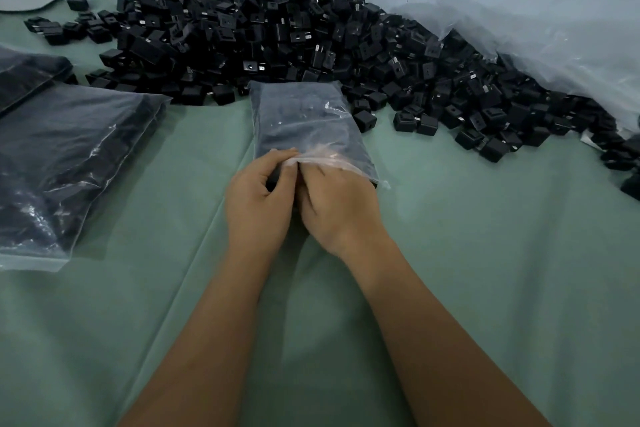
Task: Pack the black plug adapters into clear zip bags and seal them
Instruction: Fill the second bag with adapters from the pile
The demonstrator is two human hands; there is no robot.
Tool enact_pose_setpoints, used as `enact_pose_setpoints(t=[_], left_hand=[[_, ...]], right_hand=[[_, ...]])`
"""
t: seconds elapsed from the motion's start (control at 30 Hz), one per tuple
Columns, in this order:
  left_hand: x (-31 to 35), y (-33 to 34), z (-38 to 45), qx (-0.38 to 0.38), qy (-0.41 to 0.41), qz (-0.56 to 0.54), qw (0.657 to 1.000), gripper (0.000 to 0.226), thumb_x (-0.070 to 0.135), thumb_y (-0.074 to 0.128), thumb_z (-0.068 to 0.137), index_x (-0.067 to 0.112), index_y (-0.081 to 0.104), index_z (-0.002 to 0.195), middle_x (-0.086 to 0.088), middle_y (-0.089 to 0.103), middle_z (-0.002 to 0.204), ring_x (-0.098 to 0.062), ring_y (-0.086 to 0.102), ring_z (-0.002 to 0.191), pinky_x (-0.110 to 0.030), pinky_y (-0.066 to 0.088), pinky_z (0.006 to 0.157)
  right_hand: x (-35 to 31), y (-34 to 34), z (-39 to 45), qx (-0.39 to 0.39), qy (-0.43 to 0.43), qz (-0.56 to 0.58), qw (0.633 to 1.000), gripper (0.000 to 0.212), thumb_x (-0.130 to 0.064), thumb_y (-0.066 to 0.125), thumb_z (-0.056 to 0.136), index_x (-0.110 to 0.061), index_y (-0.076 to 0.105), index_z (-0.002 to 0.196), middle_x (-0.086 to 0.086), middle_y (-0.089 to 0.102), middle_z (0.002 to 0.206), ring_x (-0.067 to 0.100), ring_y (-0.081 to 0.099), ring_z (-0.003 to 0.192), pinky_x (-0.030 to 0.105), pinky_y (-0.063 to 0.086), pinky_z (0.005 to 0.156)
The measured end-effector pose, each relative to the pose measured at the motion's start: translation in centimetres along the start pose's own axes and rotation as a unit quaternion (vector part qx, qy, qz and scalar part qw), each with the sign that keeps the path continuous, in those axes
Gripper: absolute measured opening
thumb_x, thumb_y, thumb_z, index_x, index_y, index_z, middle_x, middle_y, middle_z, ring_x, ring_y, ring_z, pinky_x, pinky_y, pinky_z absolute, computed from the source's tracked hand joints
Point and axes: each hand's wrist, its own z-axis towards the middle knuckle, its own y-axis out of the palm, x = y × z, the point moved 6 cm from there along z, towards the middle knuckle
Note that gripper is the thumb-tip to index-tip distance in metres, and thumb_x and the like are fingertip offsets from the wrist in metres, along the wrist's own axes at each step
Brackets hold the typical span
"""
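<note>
Head view: left hand (pixel 258 196) and right hand (pixel 337 204) meet at the near mouth of the filled zip bag (pixel 304 125), both pinching its strip, likely to press the seal shut. It lies flat on the green-clothed counter (pixel 485 236) for support. Beyond waits the loose adapter pile (pixel 277 35); packed bags (pixel 62 156) are stacked left.
</note>
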Motion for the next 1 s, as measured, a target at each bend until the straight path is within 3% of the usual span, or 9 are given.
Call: enact_pose_setpoints(t=[0.1, 0.17, 0.3, 0.4, 0.47, 0.6, 0.7, 0.77, 1.0], left_hand=[[-0.5, 0.0, -0.1, -0.007, -0.029, -0.005, 1.0, 0.018, 0.024, 0.059, 0.094, 0.023, 0.074, 0.103, 0.015, 0.073, 0.095, -0.001, 0.066, 0.092, -0.027, 0.053, 0.086], [-0.8, 0.0, -0.2, -0.007, -0.047, 0.002, 0.999, 0.016, 0.025, 0.059, 0.093, 0.029, 0.074, 0.096, 0.018, 0.072, 0.088, 0.001, 0.065, 0.087, -0.02, 0.051, 0.081], [-1.0, 0.2, -0.3, -0.012, -0.061, 0.011, 0.998, 0.017, 0.03, 0.056, 0.091, 0.036, 0.071, 0.088, 0.018, 0.07, 0.084, 0.0, 0.063, 0.082, -0.009, 0.045, 0.072], [-0.9, 0.2, -0.2, -0.011, -0.064, 0.013, 0.998, 0.02, 0.026, 0.055, 0.092, 0.037, 0.071, 0.085, 0.014, 0.07, 0.08, -0.002, 0.062, 0.078, -0.01, 0.044, 0.067], [-0.9, 0.2, -0.1, -0.01, -0.064, 0.017, 0.998, 0.021, 0.028, 0.055, 0.091, 0.039, 0.07, 0.083, 0.013, 0.069, 0.079, -0.002, 0.061, 0.075, -0.013, 0.045, 0.067], [-1.0, 0.2, 0.0, -0.011, -0.064, 0.031, 0.997, 0.018, 0.03, 0.054, 0.09, 0.033, 0.071, 0.084, 0.011, 0.069, 0.079, -0.006, 0.062, 0.076, -0.024, 0.048, 0.07], [-1.0, 0.2, 0.1, -0.012, -0.063, 0.034, 0.997, 0.019, 0.032, 0.053, 0.088, 0.031, 0.071, 0.084, 0.014, 0.069, 0.078, -0.003, 0.062, 0.076, -0.024, 0.048, 0.071], [-1.1, 0.2, 0.2, -0.012, -0.069, 0.032, 0.997, 0.019, 0.032, 0.053, 0.087, 0.032, 0.072, 0.083, 0.015, 0.069, 0.078, -0.003, 0.063, 0.078, -0.026, 0.049, 0.072], [-0.9, 0.2, 0.0, -0.018, -0.077, 0.026, 0.996, 0.018, 0.028, 0.055, 0.089, 0.033, 0.072, 0.084, 0.016, 0.07, 0.079, -0.005, 0.065, 0.081, -0.03, 0.051, 0.076]], right_hand=[[-0.3, -3.9, -1.1, 0.191, -0.12, 0.0, 0.974, 0.027, -0.011, 0.045, 0.087, -0.004, 0.07, 0.077, 0.007, 0.064, 0.071, 0.023, 0.055, 0.062, 0.031, 0.045, 0.055], [2.8, -6.1, -0.6, 0.26, -0.078, -0.017, 0.962, 0.024, -0.01, 0.046, 0.086, -0.003, 0.069, 0.08, 0.008, 0.06, 0.073, 0.022, 0.051, 0.066, 0.031, 0.039, 0.055], [15.0, -8.2, -0.9, 0.313, 0.26, -0.015, 0.913, 0.033, -0.012, 0.051, 0.084, -0.009, 0.064, 0.114, 0.011, 0.054, 0.121, 0.021, 0.046, 0.111, 0.03, 0.039, 0.09], [22.7, -7.1, -3.6, 0.224, 0.532, -0.012, 0.817, 0.061, -0.014, 0.05, 0.086, -0.018, 0.037, 0.145, 0.017, 0.014, 0.156, 0.032, 0.018, 0.142, 0.036, 0.019, 0.115], [25.1, -5.7, -4.2, 0.121, 0.613, 0.004, 0.781, 0.068, -0.02, 0.046, 0.088, -0.024, 0.021, 0.152, 0.016, 0.005, 0.159, 0.033, 0.014, 0.145, 0.04, 0.015, 0.117], [22.9, -1.5, -0.2, 0.024, 0.491, 0.064, 0.868, 0.058, -0.017, 0.047, 0.085, -0.024, 0.043, 0.142, 0.008, 0.032, 0.15, 0.028, 0.037, 0.134, 0.035, 0.032, 0.109], [19.4, 0.8, 1.0, 0.019, 0.366, 0.081, 0.927, 0.054, -0.009, 0.049, 0.083, -0.029, 0.056, 0.133, -0.002, 0.048, 0.137, 0.016, 0.05, 0.116, 0.01, 0.035, 0.091], [18.8, 1.0, 0.6, 0.042, 0.357, 0.141, 0.922, 0.052, -0.005, 0.053, 0.08, -0.031, 0.062, 0.125, -0.007, 0.055, 0.126, 0.005, 0.053, 0.101, -0.002, 0.03, 0.074], [15.8, -1.7, -2.7, 0.173, 0.403, 0.29, 0.85, 0.026, -0.011, 0.065, 0.079, -0.027, 0.064, 0.101, -0.011, 0.068, 0.094, -0.005, 0.061, 0.077, 0.008, 0.044, 0.068]])
